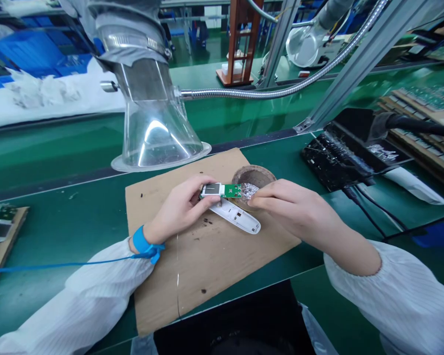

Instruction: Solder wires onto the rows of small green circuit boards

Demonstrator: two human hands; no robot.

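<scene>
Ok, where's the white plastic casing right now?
In the head view, the white plastic casing lies on the cardboard sheet, just below the green circuit board held in the left hand.

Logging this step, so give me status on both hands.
Left hand holds green circuit board. Right hand beside it, over silver scraps in brown bowl. White plastic casing below, on cardboard sheet.

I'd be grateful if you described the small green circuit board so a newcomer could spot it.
On the green bench, find the brown cardboard sheet. Above it, the left hand pinches a small green circuit board, white-ended, over a round brown dish of silver scraps; it is the only board held.
</scene>
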